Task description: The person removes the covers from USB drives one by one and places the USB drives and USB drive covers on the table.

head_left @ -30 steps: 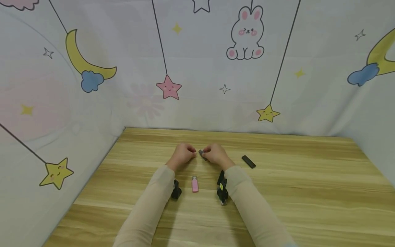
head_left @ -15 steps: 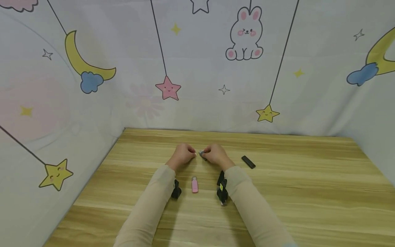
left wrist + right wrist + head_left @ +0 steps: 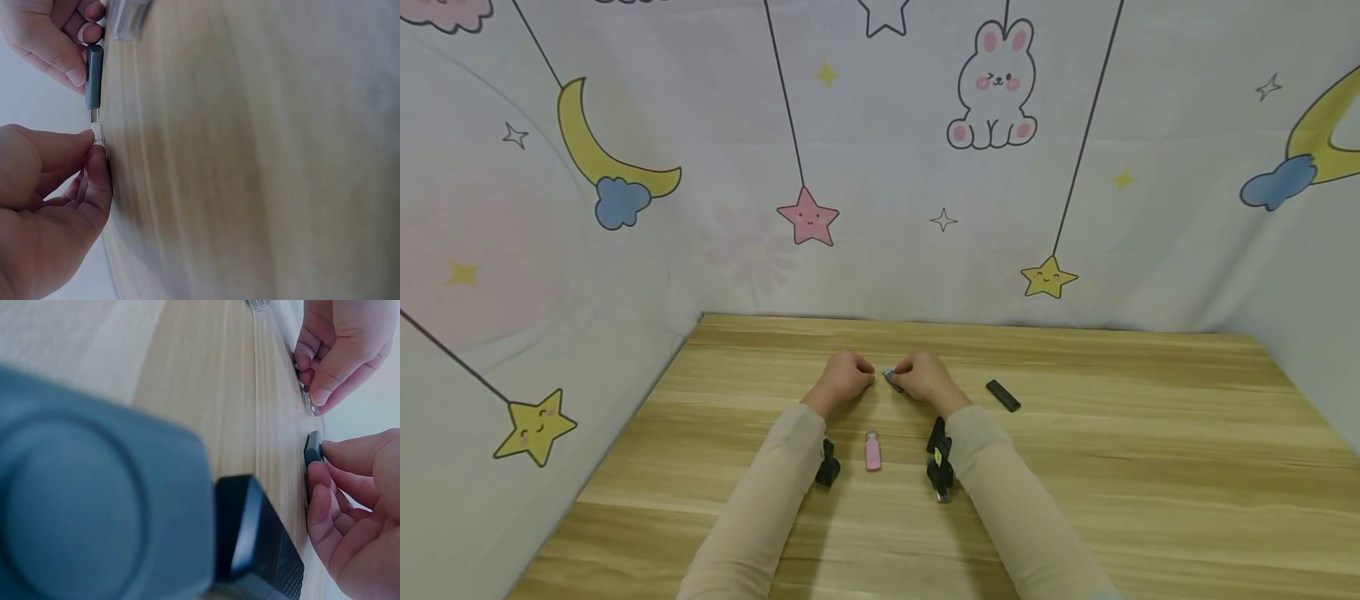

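Over the far middle of the table my two hands face each other. My left hand [image 3: 844, 379] pinches a small clear cap [image 3: 98, 134] between thumb and forefinger. A dark grey USB flash drive [image 3: 94, 78] is pinched in my right hand [image 3: 927, 377], its metal plug pointing at the cap. Plug and cap are nearly in line, with the plug's tip close to the cap's end in the left wrist view. My right fingers cover part of the drive [image 3: 314, 445]. A pink USB flash drive [image 3: 872, 452] lies between my forearms.
A black stick-shaped piece [image 3: 1003, 396] lies right of my right hand. Black wrist cameras [image 3: 827, 463] hang at both sleeves, and a metal end [image 3: 943, 496] shows below the right one. A patterned curtain [image 3: 880, 167] stands behind the wooden table [image 3: 1120, 467].
The head view has tipped slightly, so the scene sits a little lower. Both hands keep their grips and stay almost in place.
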### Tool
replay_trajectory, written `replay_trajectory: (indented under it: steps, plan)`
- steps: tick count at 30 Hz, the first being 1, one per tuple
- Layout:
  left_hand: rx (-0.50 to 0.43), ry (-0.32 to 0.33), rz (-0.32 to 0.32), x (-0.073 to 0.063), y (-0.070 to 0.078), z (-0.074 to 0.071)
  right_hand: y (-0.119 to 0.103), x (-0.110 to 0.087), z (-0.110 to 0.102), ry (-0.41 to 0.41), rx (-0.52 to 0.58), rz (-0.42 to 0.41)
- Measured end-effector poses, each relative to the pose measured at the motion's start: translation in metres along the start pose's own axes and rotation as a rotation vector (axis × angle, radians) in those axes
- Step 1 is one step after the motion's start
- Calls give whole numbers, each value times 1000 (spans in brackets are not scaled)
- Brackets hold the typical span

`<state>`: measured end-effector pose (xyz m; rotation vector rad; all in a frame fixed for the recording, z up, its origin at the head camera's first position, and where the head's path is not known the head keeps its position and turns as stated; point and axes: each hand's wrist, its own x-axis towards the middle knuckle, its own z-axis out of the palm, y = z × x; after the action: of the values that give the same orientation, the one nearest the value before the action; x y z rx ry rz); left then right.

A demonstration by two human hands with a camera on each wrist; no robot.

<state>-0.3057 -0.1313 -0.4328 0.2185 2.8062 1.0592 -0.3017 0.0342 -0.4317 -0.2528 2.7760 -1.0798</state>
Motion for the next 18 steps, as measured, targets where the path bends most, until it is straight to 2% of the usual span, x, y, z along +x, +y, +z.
replay_trajectory:
  steps: [3, 10, 18]
  plan:
    - [-8, 0, -7, 0, 0, 0, 1, 0, 0, 2, -1, -3]
    - [-19, -11, -4, -1, 0, 1, 2, -2, 0, -36, 70, 15]
    - [-14, -3, 1, -1, 0, 2, 3, -1, 0, -35, 111, 27]
